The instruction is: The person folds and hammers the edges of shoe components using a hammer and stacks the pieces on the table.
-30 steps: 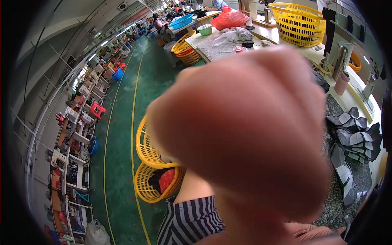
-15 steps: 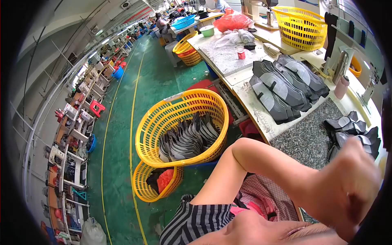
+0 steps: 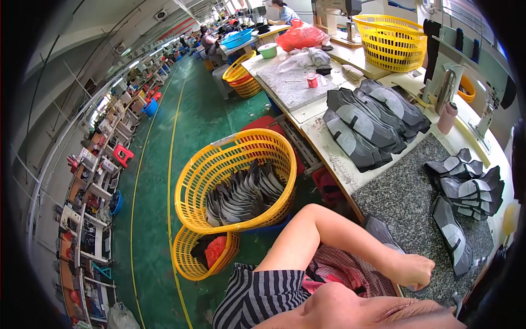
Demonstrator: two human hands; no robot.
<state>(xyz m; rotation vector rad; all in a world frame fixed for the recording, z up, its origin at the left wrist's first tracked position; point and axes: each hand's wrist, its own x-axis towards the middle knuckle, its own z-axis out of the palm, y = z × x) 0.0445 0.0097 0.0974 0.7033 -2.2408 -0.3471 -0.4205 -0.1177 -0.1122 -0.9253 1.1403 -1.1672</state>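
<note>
My left hand [image 3: 417, 272] is closed in a fist near the front edge of the speckled granite slab [image 3: 394, 186]. A dark grey shoe-upper piece [image 3: 381, 230] passes behind my wrist and appears gripped in that hand, whose fingertips are partly hidden. Another dark grey piece with a lighter panel [image 3: 453, 238] lies alone on the slab, to the right of the hand. Behind it sits an overlapping pile of similar pieces [image 3: 474, 189]. A bigger stack of grey pieces [image 3: 375, 123] rests on the white table farther back. My right hand is out of view.
To the left, a yellow basket [image 3: 183, 192] holds rows of grey pieces, above a smaller yellow basket [image 3: 181, 257]. Another yellow basket [image 3: 392, 46] stands beside a sewing machine [image 3: 350, 27]. A pink bottle [image 3: 447, 118] is near the table's far side. A co-worker [image 3: 284, 13] sits farther back.
My left hand has come down and left from over the pile, with a grey piece now at my wrist. The lone piece and the pile are uncovered. The view has shifted slightly.
</note>
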